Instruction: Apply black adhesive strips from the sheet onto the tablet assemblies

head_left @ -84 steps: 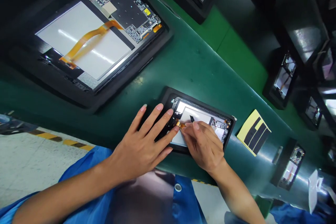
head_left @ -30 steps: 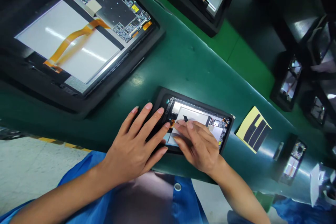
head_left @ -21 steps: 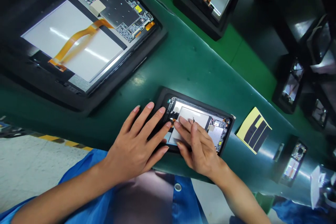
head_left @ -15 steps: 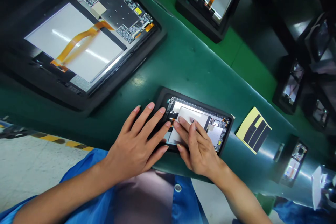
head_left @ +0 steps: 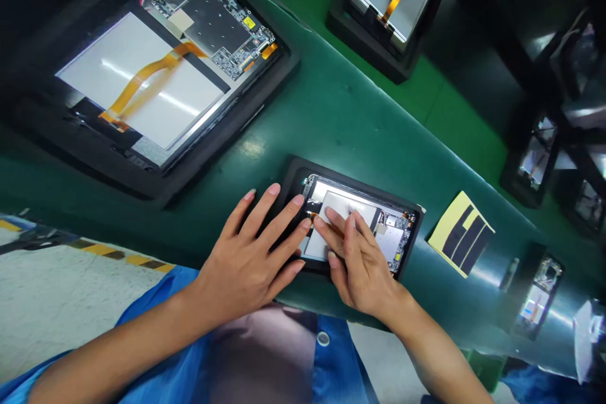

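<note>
An opened tablet [head_left: 386,227] with a white battery and small circuit boards lies in a black foam tray [head_left: 353,177] on the green belt. My left hand [head_left: 250,259] lies flat and open on the tray's left end, fingers spread. My right hand [head_left: 357,259] rests on the white battery, fingers stretched out and pressing down next to a small orange flex cable [head_left: 312,214]. Nothing shows in either hand.
A large opened tablet [head_left: 156,63] in a black tray lies at the far left. Another tray [head_left: 392,0] sits at the top. A yellow sheet with black strips [head_left: 461,233] lies right of my tray. More trays [head_left: 534,290] follow at the right.
My right hand went from pinching at the orange cable to laying its fingers flat on the battery, covering a small black piece. My left hand stayed in place.
</note>
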Motion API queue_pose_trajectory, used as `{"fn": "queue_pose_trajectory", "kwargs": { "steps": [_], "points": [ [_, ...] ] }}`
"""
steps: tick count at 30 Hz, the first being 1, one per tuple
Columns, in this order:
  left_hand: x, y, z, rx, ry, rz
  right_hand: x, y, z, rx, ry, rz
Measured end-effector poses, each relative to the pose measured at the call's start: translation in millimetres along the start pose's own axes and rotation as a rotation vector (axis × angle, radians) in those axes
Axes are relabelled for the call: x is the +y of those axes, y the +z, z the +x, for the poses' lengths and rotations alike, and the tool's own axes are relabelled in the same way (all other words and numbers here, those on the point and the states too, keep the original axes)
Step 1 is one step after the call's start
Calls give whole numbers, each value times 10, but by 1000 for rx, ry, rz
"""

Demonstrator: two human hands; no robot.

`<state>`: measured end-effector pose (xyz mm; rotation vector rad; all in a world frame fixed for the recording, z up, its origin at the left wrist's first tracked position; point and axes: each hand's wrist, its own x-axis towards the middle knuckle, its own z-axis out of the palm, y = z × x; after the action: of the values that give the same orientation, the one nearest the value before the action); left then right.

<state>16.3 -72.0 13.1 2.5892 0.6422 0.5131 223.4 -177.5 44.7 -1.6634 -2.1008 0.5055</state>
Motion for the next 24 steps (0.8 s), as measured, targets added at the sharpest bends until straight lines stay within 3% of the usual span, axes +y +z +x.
{"fn": "queue_pose_trajectory", "kwargs": {
  "steps": [12,15,19,24],
  "points": [
    [19,-31,13,-45,-6,81,19,-17,-4,102,24,150],
    [-42,-42,-12,-63,7,-8,13,-75,-20,204,110,199],
    [-107,-55,-59,28,9,-86,-19,-138,-10,353,277,220],
    [-121,-71,-61,89,4,-105,-145,-120,102,355,359,139]
  ]
}}
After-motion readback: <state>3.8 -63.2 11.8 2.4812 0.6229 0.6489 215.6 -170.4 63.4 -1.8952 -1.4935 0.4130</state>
